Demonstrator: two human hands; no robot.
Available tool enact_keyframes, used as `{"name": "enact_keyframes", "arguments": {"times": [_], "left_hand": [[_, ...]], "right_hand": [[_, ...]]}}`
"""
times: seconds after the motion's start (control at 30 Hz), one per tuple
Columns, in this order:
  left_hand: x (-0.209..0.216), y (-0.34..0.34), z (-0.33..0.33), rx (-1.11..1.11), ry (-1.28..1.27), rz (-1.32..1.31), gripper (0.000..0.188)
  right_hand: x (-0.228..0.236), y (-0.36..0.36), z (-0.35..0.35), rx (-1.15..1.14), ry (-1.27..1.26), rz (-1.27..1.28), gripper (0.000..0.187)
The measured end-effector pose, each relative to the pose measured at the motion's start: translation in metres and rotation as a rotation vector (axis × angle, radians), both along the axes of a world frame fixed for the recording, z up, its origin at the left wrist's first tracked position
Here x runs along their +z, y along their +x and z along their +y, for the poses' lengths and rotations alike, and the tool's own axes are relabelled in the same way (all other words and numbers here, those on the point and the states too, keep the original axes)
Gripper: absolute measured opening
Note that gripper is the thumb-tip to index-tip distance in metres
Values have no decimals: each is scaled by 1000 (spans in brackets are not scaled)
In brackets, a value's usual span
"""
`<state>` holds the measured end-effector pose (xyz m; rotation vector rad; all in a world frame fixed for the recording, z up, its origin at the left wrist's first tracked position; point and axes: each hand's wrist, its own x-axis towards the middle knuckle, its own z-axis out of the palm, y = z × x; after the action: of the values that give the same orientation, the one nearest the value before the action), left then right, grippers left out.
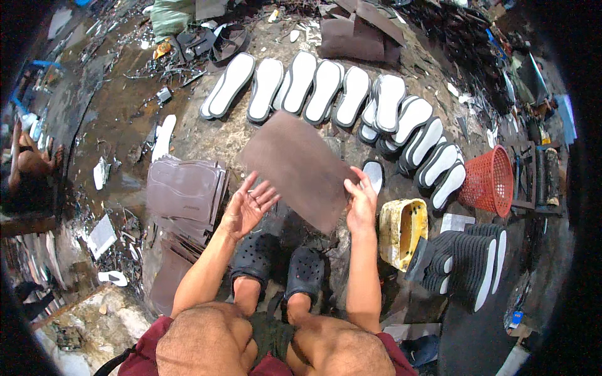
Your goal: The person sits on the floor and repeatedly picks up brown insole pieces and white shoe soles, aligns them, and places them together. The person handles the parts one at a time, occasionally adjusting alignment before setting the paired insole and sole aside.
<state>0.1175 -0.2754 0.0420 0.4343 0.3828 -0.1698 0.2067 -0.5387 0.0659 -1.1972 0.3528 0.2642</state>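
Observation:
A brown flat sheet, like rubber or foam, is held tilted in the air in front of me. My right hand pinches its right edge, thumb on the near face. Beside the sheet's lower left edge, my left hand is open, palm up and fingers spread, with nothing in it. To the left lies a stack of similar brown sheets, the top one marked with a curved sole outline. Beyond the held sheet, white-topped shoe soles with dark rims lie in a curved row on the ground.
On the right stand a yellow-lined tub, a red mesh basket and stacked dark soles. More brown sheets lie at the far side. Scraps litter the wet ground. Another person is partly visible at far left.

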Motion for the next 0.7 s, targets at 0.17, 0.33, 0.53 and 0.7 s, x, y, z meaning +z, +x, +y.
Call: {"name": "enact_keyframes", "arguments": {"times": [0.17, 0.33, 0.53, 0.7], "left_hand": [[-10, 2, 5, 4, 30, 77, 93], [-40, 0, 6, -191, 598, 228, 75], [-50, -5, -24, -1, 714, 339, 48], [-69, -12, -22, 29, 739, 311, 24]], "right_hand": [[-27, -14, -13, 47, 44, 10, 43], [-38, 26, -32, 273, -344, -304, 48], [-33, 15, -19, -80, -744, -275, 79], [-31, -24, -36, -33, -594, -207, 75]]}}
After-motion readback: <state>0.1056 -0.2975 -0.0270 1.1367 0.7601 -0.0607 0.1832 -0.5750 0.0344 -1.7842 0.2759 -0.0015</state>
